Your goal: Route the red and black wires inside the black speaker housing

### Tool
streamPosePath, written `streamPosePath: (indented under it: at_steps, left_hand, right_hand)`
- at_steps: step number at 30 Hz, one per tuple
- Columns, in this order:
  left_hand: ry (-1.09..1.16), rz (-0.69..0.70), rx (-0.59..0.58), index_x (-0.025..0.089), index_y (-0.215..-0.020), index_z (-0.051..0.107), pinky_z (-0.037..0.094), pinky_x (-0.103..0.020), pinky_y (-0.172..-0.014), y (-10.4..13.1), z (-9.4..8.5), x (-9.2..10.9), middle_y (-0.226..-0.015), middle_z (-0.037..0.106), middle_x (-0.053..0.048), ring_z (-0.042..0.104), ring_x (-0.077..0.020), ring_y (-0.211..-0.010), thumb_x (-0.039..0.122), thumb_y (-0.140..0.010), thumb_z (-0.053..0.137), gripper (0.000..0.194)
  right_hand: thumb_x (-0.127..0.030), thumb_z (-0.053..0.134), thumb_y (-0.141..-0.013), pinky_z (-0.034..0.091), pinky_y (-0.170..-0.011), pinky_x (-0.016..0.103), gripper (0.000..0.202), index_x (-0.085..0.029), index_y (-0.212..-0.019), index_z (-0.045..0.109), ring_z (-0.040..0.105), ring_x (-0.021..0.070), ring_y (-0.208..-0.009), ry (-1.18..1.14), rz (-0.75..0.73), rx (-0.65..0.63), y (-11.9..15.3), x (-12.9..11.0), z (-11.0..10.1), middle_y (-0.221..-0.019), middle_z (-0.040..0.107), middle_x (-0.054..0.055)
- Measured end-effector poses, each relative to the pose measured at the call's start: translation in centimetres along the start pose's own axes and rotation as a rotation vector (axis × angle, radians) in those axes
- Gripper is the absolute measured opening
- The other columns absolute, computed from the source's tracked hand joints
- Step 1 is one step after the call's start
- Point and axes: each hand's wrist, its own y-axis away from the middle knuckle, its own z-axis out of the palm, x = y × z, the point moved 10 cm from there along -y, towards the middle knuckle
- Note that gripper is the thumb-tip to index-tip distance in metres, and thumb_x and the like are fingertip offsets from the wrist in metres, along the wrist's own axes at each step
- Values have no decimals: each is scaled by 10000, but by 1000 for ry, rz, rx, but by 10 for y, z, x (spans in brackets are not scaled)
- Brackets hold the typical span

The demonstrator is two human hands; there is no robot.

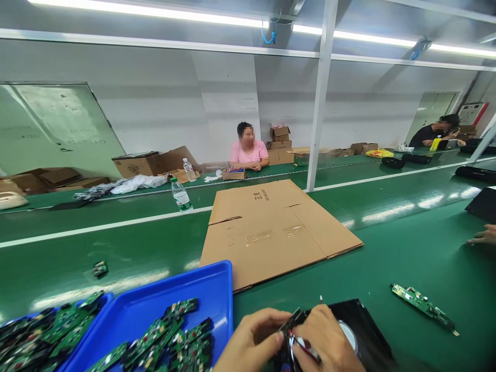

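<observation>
At the bottom centre my left hand and my right hand meet over a black housing with a round silver part in it. Between the fingers of both hands is a small dark circuit board with thin red and black wires. A long green circuit board lies loose on the green table to the right of my hands. Left of my left hand stands a blue tray with several green boards in it.
A second blue tray of boards sits at the far left, with a stray board behind it. A flattened cardboard sheet lies ahead, a water bottle beyond. A white post rises mid-table. Another person's hand rests at right; two people sit across.
</observation>
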Motion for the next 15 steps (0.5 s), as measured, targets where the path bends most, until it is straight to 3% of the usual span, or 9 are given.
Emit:
streamPosePath:
  at_steps: [1, 3, 6, 8, 10, 12, 15]
  left_hand:
    - [-18, 18, -32, 214, -876, 750, 488, -302, -797, 0, -3, 5, -888, 763, -52, 674, -246, -888, 331, -594, 793, 308]
    - [8, 27, -103, 222, -1007, 689, 461, -245, -684, 1, -7, 10, -857, 753, -26, 662, -180, -780, 271, -644, 769, 375]
    - [69, -19, -211, 232, -1139, 599, 418, -191, -629, 2, -4, 7, -845, 719, 18, 617, -109, -705, 158, -694, 696, 462]
    - [43, -30, -221, 236, -1145, 597, 407, -181, -620, 0, -5, 5, -824, 689, 44, 609, -105, -718, 80, -666, 603, 503]
    - [-53, -17, -174, 236, -1116, 624, 429, -190, -668, -3, -12, 7, -870, 685, 43, 624, -134, -813, 73, -633, 558, 514]
    - [-249, 26, -119, 204, -1011, 670, 445, -218, -744, -4, -23, 16, -904, 691, 19, 619, -177, -891, 127, -654, 573, 378]
    - [-556, 121, -1, 155, -815, 670, 421, -233, -744, -1, -47, 38, -830, 681, -15, 590, -204, -845, 227, -725, 539, 175]
  right_hand:
    - [-496, 520, -894, 560, -859, 345, 290, -329, -1056, 693, 655, 180, -883, -16, 19, -110, 1, 4, 1, -952, 682, -8]
    - [-631, 627, -795, 368, -1105, 548, 590, -312, -1290, 598, 488, 322, -1244, -9, 75, -294, 7, 16, 2, -1329, 533, 55]
    - [-555, 748, -679, 54, -1115, 689, 899, -294, -1463, 394, 103, 404, -1421, 51, 254, -596, 28, 47, 18, -1537, 165, 95]
    - [-466, 790, -596, -22, -1089, 709, 1007, -295, -1481, 342, 78, 422, -1419, 84, 383, -743, 44, 65, 31, -1539, 139, 111]
    - [-445, 765, -600, -27, -1106, 691, 972, -293, -1473, 365, 186, 407, -1407, 92, 429, -754, 50, 73, 39, -1514, 251, 119]
    - [-482, 754, -605, 22, -1139, 659, 939, -281, -1456, 411, 286, 383, -1373, 84, 435, -665, 49, 75, 44, -1464, 361, 120]
    - [-489, 813, -526, 59, -1150, 646, 996, -278, -1432, 456, 299, 387, -1358, 140, 539, -502, 50, 81, 44, -1463, 366, 114]
